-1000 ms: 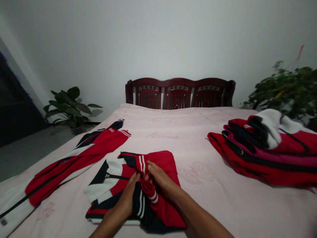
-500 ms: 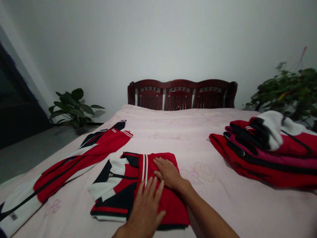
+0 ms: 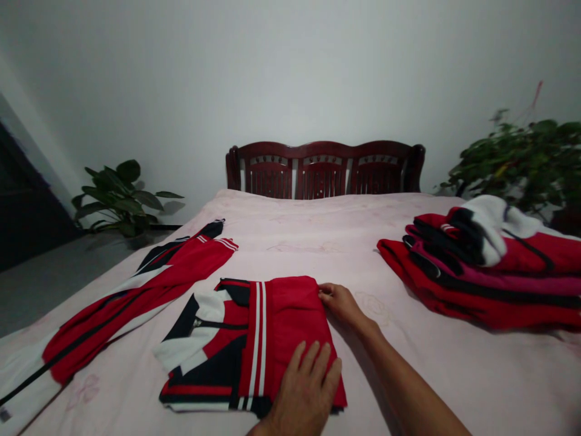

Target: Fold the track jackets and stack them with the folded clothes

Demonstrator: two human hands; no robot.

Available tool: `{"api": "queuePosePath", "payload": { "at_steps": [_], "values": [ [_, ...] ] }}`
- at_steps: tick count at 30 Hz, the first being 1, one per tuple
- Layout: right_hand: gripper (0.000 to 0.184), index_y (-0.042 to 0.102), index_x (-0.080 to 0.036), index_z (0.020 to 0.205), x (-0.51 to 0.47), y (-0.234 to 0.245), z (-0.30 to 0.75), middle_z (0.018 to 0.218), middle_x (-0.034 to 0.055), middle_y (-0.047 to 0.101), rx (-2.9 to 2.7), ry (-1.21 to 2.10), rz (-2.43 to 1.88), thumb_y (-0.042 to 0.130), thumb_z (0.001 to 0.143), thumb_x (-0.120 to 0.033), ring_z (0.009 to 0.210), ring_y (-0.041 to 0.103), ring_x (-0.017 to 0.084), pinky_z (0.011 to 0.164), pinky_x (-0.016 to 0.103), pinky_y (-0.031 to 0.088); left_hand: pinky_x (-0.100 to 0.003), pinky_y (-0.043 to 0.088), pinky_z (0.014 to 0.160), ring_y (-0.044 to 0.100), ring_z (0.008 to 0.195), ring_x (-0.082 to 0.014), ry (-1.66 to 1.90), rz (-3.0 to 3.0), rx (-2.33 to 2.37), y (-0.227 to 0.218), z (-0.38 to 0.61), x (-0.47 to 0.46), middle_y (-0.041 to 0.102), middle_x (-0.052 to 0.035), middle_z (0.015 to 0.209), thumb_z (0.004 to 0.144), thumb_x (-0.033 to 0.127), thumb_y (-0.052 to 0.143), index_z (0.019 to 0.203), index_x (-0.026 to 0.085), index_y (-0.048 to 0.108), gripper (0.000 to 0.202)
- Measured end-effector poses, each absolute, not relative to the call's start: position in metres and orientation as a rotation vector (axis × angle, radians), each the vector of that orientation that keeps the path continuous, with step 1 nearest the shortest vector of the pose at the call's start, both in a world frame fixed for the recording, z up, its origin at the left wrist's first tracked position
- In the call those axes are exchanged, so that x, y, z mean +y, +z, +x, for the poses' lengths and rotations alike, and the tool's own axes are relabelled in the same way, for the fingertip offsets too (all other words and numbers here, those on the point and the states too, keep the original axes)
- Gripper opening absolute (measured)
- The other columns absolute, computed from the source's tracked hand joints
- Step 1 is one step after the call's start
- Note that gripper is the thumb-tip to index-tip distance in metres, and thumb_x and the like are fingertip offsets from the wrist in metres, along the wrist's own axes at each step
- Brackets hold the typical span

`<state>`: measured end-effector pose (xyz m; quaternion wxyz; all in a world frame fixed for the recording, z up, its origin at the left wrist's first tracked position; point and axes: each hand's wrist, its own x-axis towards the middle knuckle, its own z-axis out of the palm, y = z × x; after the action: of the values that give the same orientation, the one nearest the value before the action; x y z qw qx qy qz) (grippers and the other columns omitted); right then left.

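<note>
A folded red, white and navy jacket (image 3: pixel 245 339) lies on the pink bed sheet (image 3: pixel 345 242) in front of me. My left hand (image 3: pixel 305 390) rests flat on its near right corner, fingers spread. My right hand (image 3: pixel 338 303) touches the jacket's far right edge, fingers curled slightly onto the fabric and holding nothing.
Red and white trousers (image 3: pixel 131 297) lie stretched out at the left. A heap of red, black and white clothes (image 3: pixel 485 260) sits at the right. A dark wooden headboard (image 3: pixel 324 169) stands at the back, with potted plants left (image 3: pixel 120 197) and right (image 3: pixel 521 154).
Both hands let go of the bunched sleeve, laid it flat, then slid rightward across the jacket, smoothing it. The right hand now sits at the jacket's right edge.
</note>
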<state>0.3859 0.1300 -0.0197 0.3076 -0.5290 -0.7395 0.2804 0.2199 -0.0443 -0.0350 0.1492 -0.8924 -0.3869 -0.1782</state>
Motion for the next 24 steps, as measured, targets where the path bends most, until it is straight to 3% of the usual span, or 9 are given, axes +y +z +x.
{"api": "queuePosePath", "payload": {
  "at_steps": [4,10,15,19,21,24],
  "values": [
    [0.03,0.075,-0.02,0.098,0.127,-0.018,0.378,0.094,0.0056,0.077,-1.998,0.591,-1.425,0.05,0.084,-0.027,0.087,0.068,0.019,0.078,0.028,0.047,-0.034,0.051,0.102,0.064,0.118,-0.0229,-0.651,-2.522,-1.086,-0.032,0.214,-0.041,0.066,-0.006,0.131,0.097,0.029,0.045,0.129,0.021,0.06,0.036],
    [0.026,0.073,-0.022,0.093,0.142,-0.002,0.38,0.087,0.0038,0.074,-2.044,0.408,-1.468,0.049,0.086,-0.028,0.078,0.064,0.017,0.07,0.026,0.041,-0.032,0.05,0.104,0.063,0.12,-0.0195,-0.769,-2.589,-0.817,-0.024,0.183,-0.044,0.067,-0.0068,0.13,0.092,0.012,0.04,0.127,0.019,0.06,0.042],
    [0.022,0.074,-0.019,0.087,0.156,-0.001,0.39,0.086,0.0061,0.075,-2.048,0.382,-1.557,0.053,0.08,-0.02,0.079,0.066,0.019,0.071,0.027,0.044,-0.033,0.052,0.102,0.065,0.117,-0.0198,-0.638,-2.662,-0.763,-0.024,0.18,-0.046,0.07,-0.0029,0.125,0.098,0.022,0.043,0.117,0.023,0.064,0.028],
    [0.038,0.069,-0.013,0.113,0.144,0.004,0.383,0.116,0.0144,0.07,-1.938,0.288,-1.628,0.041,0.087,-0.017,0.107,0.064,0.024,0.091,0.034,0.047,-0.037,0.051,0.103,0.061,0.122,-0.0212,-0.517,-2.728,-0.721,-0.025,0.183,-0.051,0.064,0.0024,0.134,0.097,0.038,0.051,0.121,0.034,0.061,0.027],
    [0.043,0.062,-0.016,0.128,0.132,0.007,0.37,0.133,0.0127,0.062,-2.007,0.205,-1.503,0.037,0.094,-0.024,0.124,0.055,0.023,0.106,0.037,0.039,-0.037,0.049,0.104,0.062,0.121,-0.0198,-0.544,-2.724,-0.737,-0.026,0.185,-0.052,0.066,0.0025,0.132,0.097,0.038,0.05,0.122,0.035,0.06,0.027],
    [0.047,0.056,-0.021,0.137,0.119,0.002,0.349,0.148,0.0094,0.05,-2.304,0.147,-1.252,0.043,0.095,-0.037,0.141,0.037,0.025,0.118,0.044,0.023,-0.037,0.049,0.105,0.063,0.119,-0.0197,-0.592,-2.741,-0.83,-0.029,0.186,-0.053,0.068,-0.0002,0.129,0.097,0.043,0.049,0.126,0.03,0.059,0.033]
  ]
}}
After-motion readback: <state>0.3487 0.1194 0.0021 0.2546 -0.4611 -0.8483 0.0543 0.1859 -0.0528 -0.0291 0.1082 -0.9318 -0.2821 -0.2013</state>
